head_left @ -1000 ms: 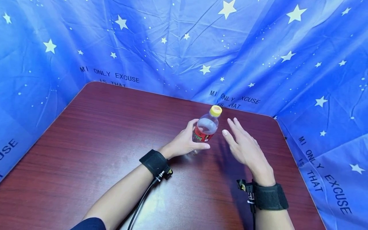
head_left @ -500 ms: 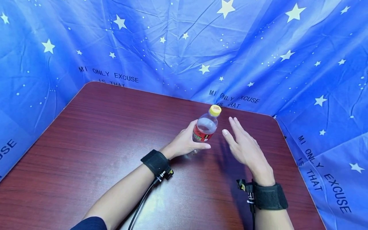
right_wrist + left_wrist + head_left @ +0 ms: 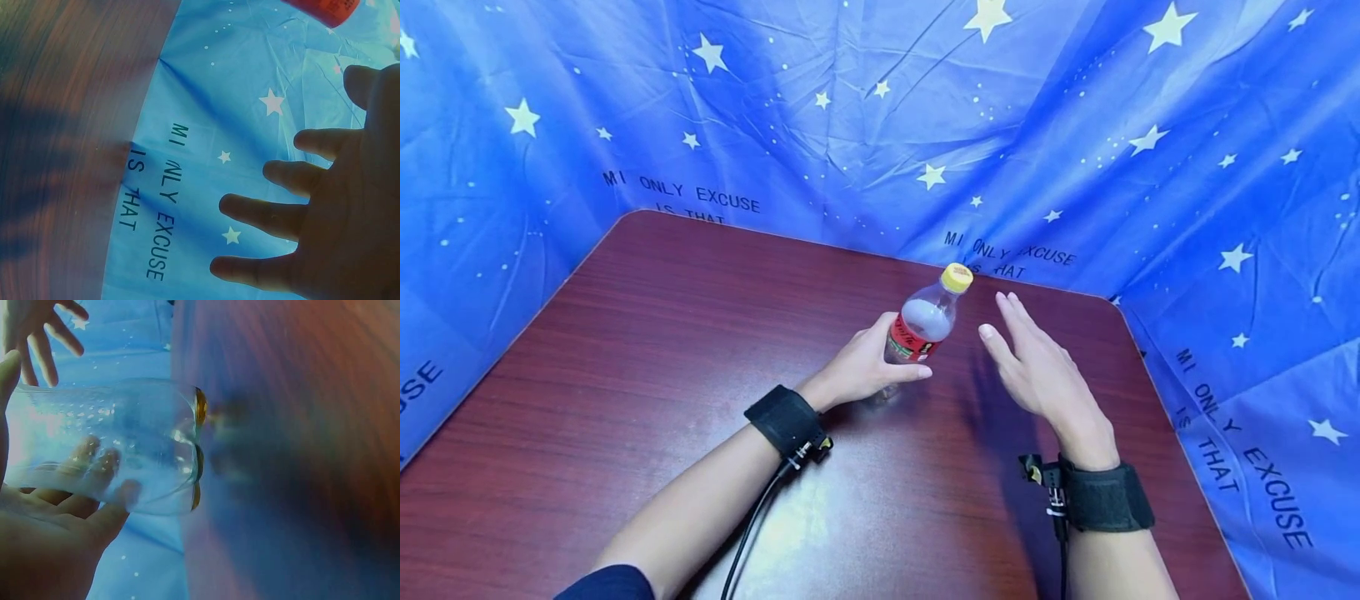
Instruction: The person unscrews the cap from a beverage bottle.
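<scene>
My left hand (image 3: pixel 868 362) grips a clear plastic bottle (image 3: pixel 928 315) around its body, thumb on the near side. The bottle has a yellow cap (image 3: pixel 957 277) screwed on and a red label (image 3: pixel 912 337); it leans to the right at the top. In the left wrist view the see-through lower part of the bottle (image 3: pixel 144 450) shows fingers behind it, and amber tints its lobed base (image 3: pixel 199 450), close over the table. My right hand (image 3: pixel 1048 375) hovers to the right of the bottle, fingers spread and holding nothing. In the right wrist view the red label (image 3: pixel 328 9) peeks in at the top.
The dark reddish wooden table (image 3: pixel 715 292) lies under both hands. Blue cloth (image 3: pixel 820 125) with stars and printed words hangs behind and beside it. Each wrist wears a black strap (image 3: pixel 1108 497) with a small camera, and a black cable (image 3: pixel 752 521) trails from the left one.
My left hand has carried the bottle a little to the left, away from the right hand, and it leans slightly more. My right hand has hardly moved.
</scene>
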A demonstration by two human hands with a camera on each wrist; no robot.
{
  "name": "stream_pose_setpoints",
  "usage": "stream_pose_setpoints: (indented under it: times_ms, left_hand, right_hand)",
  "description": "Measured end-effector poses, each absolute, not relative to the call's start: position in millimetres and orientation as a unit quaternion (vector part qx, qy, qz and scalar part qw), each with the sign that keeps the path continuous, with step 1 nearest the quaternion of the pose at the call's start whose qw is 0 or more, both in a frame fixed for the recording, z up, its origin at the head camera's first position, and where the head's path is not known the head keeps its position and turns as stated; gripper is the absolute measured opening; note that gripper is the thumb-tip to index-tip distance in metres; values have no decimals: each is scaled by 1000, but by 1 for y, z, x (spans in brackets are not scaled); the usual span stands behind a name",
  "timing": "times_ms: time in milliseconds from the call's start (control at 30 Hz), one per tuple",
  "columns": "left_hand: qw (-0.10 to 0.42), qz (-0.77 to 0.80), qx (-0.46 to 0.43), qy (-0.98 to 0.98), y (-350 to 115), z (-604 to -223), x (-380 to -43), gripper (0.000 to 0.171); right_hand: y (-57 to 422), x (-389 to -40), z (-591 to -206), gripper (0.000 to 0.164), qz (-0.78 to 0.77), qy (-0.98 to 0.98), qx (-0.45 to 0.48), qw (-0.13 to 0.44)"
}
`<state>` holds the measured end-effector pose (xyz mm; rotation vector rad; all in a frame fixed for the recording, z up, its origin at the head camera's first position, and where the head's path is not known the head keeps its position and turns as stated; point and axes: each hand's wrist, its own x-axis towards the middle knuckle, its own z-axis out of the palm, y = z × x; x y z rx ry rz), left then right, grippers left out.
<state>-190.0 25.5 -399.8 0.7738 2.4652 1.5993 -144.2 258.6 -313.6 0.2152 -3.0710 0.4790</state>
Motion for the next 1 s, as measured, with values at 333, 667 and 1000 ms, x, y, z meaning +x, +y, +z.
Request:
stream_pose_setpoints:
  times_ms: [333, 667, 1000]
  left_hand:
    - [24, 510, 265, 818, 8, -397, -195, 76]
    - [-5, 510, 251, 823, 0, -402, -195, 68]
    - [-35, 446, 226, 865, -7, -396, -194, 69]
  right_hand:
    - [257, -147, -308, 61, 149, -986, 74, 23]
    - [250, -150, -300, 59, 134, -987, 83, 34]
    - [240, -153, -289, 57, 142, -986, 61, 64]
